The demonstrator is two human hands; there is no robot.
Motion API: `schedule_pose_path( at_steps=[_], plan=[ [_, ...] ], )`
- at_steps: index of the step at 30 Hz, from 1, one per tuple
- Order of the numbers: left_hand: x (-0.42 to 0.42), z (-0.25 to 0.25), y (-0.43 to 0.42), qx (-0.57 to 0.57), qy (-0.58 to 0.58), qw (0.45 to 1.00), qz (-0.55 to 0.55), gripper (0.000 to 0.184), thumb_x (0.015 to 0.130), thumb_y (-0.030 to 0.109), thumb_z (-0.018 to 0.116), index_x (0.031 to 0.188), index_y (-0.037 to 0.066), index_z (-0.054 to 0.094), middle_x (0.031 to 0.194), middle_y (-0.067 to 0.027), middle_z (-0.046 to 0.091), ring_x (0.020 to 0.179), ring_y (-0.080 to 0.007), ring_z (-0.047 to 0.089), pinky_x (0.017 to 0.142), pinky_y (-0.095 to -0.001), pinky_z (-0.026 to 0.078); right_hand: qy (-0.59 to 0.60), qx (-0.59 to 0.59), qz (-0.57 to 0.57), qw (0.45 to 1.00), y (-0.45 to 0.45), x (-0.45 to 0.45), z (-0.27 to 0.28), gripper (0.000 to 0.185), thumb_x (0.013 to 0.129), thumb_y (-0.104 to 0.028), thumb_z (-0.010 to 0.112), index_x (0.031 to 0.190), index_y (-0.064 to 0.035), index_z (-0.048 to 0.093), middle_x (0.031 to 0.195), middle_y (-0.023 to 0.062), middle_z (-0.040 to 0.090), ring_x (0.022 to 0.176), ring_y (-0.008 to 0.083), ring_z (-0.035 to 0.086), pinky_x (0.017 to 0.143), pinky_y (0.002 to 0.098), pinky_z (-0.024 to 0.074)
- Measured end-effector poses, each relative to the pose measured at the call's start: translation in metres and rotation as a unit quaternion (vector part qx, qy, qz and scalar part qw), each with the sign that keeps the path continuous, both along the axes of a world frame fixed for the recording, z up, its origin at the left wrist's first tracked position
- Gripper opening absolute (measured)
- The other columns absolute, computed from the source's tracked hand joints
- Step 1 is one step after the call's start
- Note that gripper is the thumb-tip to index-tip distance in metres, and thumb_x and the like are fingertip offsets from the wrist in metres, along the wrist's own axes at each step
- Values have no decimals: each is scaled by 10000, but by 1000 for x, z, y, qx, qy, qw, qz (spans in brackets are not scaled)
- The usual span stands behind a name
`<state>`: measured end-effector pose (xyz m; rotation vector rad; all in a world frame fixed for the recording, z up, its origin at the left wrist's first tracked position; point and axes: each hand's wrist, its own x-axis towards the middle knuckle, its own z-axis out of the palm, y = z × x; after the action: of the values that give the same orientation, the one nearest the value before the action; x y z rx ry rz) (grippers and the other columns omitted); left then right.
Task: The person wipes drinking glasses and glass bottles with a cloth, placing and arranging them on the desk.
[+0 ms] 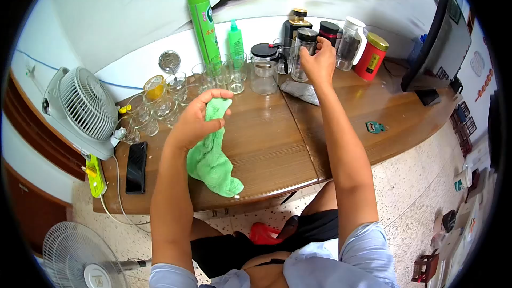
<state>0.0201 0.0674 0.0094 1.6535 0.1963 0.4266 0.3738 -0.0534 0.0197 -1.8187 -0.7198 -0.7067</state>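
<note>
**Green cloth hanging from one hand, the other reaching among the jars**

Through the head view, I am seeing my left hand (197, 122) pinching the green cloth (210, 162) near its top, probably for a loose hold, its lower folds lying by the near edge of the table (266, 144). My right hand (320, 66) is curving beside the dark-lidded glass bottle (300, 66), thumb overlapping its side; I cannot tell whether it is gripping. The bottle is standing upright behind a grey cloth (300, 92), its narrow body seemingly suiting a side approach
</note>
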Motion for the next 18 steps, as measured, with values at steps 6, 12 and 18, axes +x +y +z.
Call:
schedule_pose_path(
  at_steps=[6,12,18],
  plan=[
    [16,-23,4,269,15,950,158,521,875,-91,595,1383,12,650,1357,-145,668,1185,-226,691,1017,-350,545,93,-135,-64,984,4,1,9,813,803,-547,852,1327,29,620,1251,263,649,1184,420,651,997,509,545],
    [13,-26,1,509,45,827,235,325,970,31,642,1264,79,775,1215,-165,680,1106,-280,675,970,-380,530,116,-120,-92,982,14,11,-4,768,782,-559,868,1270,-1,664,1222,246,664,1173,407,655,1010,500,534],
    [11,1,-16,374,89,877,287,346,1045,148,663,1382,108,729,950,-40,613,872,-153,599,782,-315,516,-1,-7,-105,994,11,17,-19,738,770,-475,903,1237,40,655,1140,223,657,1154,403,605,991,493,520]
  ],
)
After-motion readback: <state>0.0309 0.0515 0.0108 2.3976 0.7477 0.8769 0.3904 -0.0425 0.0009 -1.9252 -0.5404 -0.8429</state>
